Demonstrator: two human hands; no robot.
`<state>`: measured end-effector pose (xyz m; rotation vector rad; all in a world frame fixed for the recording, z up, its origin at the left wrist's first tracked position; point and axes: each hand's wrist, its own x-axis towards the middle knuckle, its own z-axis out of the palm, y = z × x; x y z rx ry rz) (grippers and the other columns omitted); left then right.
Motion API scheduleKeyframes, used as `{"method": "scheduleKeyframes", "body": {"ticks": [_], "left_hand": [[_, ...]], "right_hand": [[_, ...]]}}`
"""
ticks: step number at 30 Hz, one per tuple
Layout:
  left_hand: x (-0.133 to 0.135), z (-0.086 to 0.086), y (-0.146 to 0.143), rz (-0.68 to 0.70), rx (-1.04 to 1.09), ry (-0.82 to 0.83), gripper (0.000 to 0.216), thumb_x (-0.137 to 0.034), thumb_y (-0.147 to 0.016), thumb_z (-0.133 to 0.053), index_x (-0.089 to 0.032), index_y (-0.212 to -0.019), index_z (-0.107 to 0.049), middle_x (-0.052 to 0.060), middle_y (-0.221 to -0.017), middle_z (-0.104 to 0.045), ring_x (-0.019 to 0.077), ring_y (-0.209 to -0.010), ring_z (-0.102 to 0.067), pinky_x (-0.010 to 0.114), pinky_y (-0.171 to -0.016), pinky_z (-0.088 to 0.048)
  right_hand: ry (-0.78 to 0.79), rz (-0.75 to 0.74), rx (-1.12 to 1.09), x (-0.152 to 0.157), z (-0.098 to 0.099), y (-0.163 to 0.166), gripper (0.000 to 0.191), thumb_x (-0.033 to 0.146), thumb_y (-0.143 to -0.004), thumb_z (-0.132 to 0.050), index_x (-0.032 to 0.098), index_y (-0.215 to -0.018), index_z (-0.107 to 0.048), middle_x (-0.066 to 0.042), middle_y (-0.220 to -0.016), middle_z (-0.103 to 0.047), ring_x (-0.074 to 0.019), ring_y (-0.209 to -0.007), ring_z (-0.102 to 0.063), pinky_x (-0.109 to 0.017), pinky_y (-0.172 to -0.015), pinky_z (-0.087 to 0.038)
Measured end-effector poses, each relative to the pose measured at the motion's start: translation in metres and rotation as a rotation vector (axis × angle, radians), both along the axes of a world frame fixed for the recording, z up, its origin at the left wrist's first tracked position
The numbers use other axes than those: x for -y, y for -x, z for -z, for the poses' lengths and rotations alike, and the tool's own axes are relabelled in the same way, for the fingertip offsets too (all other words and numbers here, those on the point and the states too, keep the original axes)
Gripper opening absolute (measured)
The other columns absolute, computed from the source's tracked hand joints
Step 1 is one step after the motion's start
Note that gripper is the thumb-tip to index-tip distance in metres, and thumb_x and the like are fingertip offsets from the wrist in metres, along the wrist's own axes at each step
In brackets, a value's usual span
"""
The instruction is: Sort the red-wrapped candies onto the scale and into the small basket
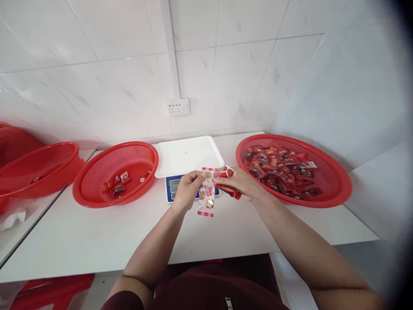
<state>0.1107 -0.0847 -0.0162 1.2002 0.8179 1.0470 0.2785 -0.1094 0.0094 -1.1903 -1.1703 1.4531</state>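
fingers (197,175) of your left hand (187,189) pinch the top edge of the pink-and-white pouch (206,198), which hangs upright just above the white table (97,237), in front of the scale (171,187). that hand is closed on the pouch alone. your right hand (243,184) is clenched around a few red wrapped sweets (227,173), and its fingertips meet the pouch's top from the other side. the scale carries a white tray (189,155) and stands between two red mesh baskets. the left basket (97,181) holds only a handful of sweets. the right basket (325,181) is heaped with them and lies just beside your right wrist. a red basin (48,159) sits well apart at the far left, on a neighbouring surface. a wall socket (178,107) is mounted on the tiles above the tray.
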Motion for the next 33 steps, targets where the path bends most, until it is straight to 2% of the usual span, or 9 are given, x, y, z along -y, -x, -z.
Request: {"method": "scheduleKeyframes", "body": {"ticks": [5,10,18,21,25,28,30,33], "left_hand": [[-0.006,-0.004,0.000,0.106,0.065,0.160,0.030,-0.041,-0.067,-0.073,-0.018,-0.066,-0.054,-0.006,-0.059,-0.050,0.0062,-0.053,-0.044,0.019,-0.052,-0.035],[-0.012,-0.001,0.001,0.141,-0.008,0.070,0.034,-0.047,-0.072,-0.070,-0.017,-0.069,-0.054,-0.006,-0.059,-0.047,0.0055,-0.051,-0.040,0.019,-0.050,-0.032],[-0.013,-0.004,-0.007,0.034,-0.007,-0.084,0.044,-0.049,-0.072,-0.070,-0.018,-0.058,-0.043,-0.008,-0.051,-0.035,0.0056,-0.048,-0.030,0.021,-0.049,-0.025],[-0.011,-0.005,-0.006,0.059,-0.015,-0.077,0.041,-0.052,-0.074,-0.067,-0.018,-0.064,-0.047,-0.008,-0.054,-0.037,0.0061,-0.050,-0.032,0.021,-0.050,-0.027],[-0.002,-0.004,0.000,0.172,-0.102,-0.072,0.037,-0.055,-0.079,-0.060,-0.018,-0.083,-0.058,-0.005,-0.065,-0.049,0.0076,-0.057,-0.040,0.021,-0.054,-0.033],[0.006,0.000,0.005,0.236,-0.186,-0.055,0.038,-0.054,-0.076,-0.064,-0.017,-0.075,-0.058,-0.003,-0.066,-0.050,0.0083,-0.058,-0.042,0.022,-0.053,-0.033],[0.010,0.001,0.007,0.212,-0.193,-0.045,0.039,-0.054,-0.074,-0.065,-0.017,-0.068,-0.055,-0.004,-0.062,-0.046,0.0080,-0.055,-0.039,0.023,-0.052,-0.031],[0.012,0.003,0.009,0.167,-0.184,-0.042,0.039,-0.054,-0.074,-0.064,-0.017,-0.066,-0.054,-0.004,-0.060,-0.045,0.0078,-0.053,-0.037,0.023,-0.050,-0.030]], "right_hand": [[0.008,0.012,-0.027,-0.001,0.002,-0.002,0.030,0.031,-0.048,-0.086,0.017,-0.061,-0.062,0.007,-0.055,-0.058,-0.0093,-0.055,-0.052,-0.026,-0.057,-0.039],[0.008,0.012,-0.035,-0.004,0.003,-0.004,0.028,0.033,-0.052,-0.084,0.017,-0.065,-0.065,0.005,-0.058,-0.062,-0.0107,-0.057,-0.055,-0.027,-0.058,-0.042],[0.035,0.046,-0.077,-0.002,-0.002,-0.001,0.030,0.029,-0.047,-0.087,0.017,-0.064,-0.065,0.005,-0.058,-0.062,-0.0099,-0.058,-0.056,-0.027,-0.062,-0.042],[0.027,0.067,-0.073,-0.003,0.000,-0.003,0.031,0.031,-0.048,-0.086,0.017,-0.066,-0.066,0.004,-0.060,-0.063,-0.0110,-0.060,-0.057,-0.028,-0.063,-0.043],[-0.012,0.133,-0.069,-0.004,0.000,-0.008,0.032,0.037,-0.050,-0.085,0.017,-0.066,-0.065,0.005,-0.055,-0.059,-0.0114,-0.056,-0.054,-0.029,-0.059,-0.042],[-0.027,0.137,-0.091,-0.004,-0.002,-0.012,0.034,0.038,-0.049,-0.086,0.018,-0.060,-0.061,0.007,-0.049,-0.053,-0.0104,-0.051,-0.050,-0.029,-0.055,-0.039],[-0.023,0.108,-0.085,-0.004,-0.003,-0.015,0.033,0.037,-0.050,-0.085,0.018,-0.059,-0.060,0.007,-0.050,-0.053,-0.0102,-0.051,-0.049,-0.028,-0.055,-0.039],[-0.003,0.078,-0.088,-0.004,-0.001,-0.017,0.031,0.033,-0.052,-0.086,0.018,-0.068,-0.065,0.005,-0.057,-0.059,-0.0111,-0.056,-0.053,-0.028,-0.057,-0.039]]}}
